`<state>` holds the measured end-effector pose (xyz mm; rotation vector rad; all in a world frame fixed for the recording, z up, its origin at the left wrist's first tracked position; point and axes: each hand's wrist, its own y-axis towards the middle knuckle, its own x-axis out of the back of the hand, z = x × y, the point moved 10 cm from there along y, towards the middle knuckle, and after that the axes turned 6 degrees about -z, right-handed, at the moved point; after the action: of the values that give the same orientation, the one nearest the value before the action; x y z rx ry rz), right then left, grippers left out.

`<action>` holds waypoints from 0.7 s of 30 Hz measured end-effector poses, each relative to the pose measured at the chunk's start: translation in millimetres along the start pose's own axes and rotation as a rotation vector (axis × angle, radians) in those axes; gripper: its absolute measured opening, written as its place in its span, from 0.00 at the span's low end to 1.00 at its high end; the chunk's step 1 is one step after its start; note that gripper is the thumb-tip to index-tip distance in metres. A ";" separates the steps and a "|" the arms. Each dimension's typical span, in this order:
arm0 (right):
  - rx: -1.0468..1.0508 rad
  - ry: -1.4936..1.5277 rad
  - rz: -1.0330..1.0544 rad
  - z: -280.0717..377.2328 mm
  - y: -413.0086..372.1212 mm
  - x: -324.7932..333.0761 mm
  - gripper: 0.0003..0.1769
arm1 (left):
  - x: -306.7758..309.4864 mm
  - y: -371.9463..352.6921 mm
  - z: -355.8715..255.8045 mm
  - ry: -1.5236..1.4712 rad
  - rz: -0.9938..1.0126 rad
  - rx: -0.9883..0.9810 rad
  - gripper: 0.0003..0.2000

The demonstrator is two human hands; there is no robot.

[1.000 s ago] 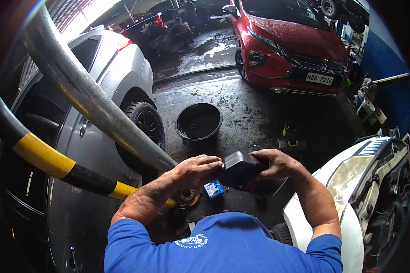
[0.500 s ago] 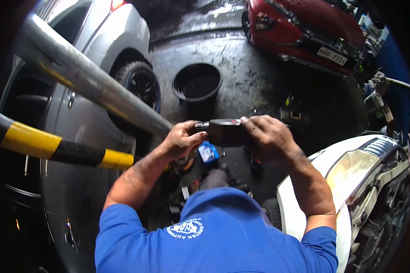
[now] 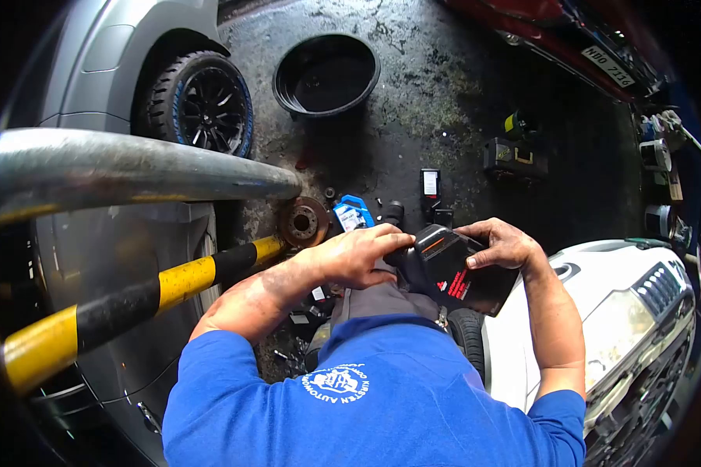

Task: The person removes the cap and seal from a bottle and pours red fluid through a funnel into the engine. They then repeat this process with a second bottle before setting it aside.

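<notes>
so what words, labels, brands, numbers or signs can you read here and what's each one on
"NDO 7116": white rectangular licence plate on the red car
"KIRSTEN AUTOWOR...": white round emblem on the blue fabric shirt; its other lettering is unclear
Too small or blurred: red print on the black plastic bottle, white label on the blue plastic container, blue lettering on the black rubber tyre

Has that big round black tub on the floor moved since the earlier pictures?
No: against the blue-lettered wheel, the tub keeps its place; both slid up the picture together because the view shifted.
</notes>
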<state>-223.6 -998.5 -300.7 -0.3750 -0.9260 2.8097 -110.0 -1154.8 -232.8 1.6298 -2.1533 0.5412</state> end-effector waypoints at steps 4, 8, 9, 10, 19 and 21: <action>0.043 -0.227 -0.142 -8.5 60.9 29.6 0.48 | -30.7 -5.5 151.2 -0.652 -0.114 0.865 0.26; 0.049 -0.441 -0.112 -17.6 125.1 36.8 0.48 | -53.2 -12.9 219.0 -0.624 0.006 0.861 0.21; -0.039 -0.480 -0.054 -28.4 139.0 36.8 0.47 | -44.9 -8.7 221.1 -0.515 -0.051 0.673 0.21; -0.188 -0.218 0.017 -59.7 154.3 36.6 0.46 | -34.2 -2.7 218.6 -0.437 -0.060 0.507 0.24; -0.204 -0.149 0.226 -125.6 281.1 2.5 0.47 | -37.1 -67.8 323.2 -0.979 -0.256 1.049 0.19; -0.225 -0.418 -0.030 -136.7 304.4 13.4 0.49 | -40.6 -107.9 358.5 -0.927 -0.347 1.148 0.20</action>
<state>-219.4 -1160.9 -592.5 0.2135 -1.3202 2.8128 -21.2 -1334.9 -551.4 3.3203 -2.0476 1.2152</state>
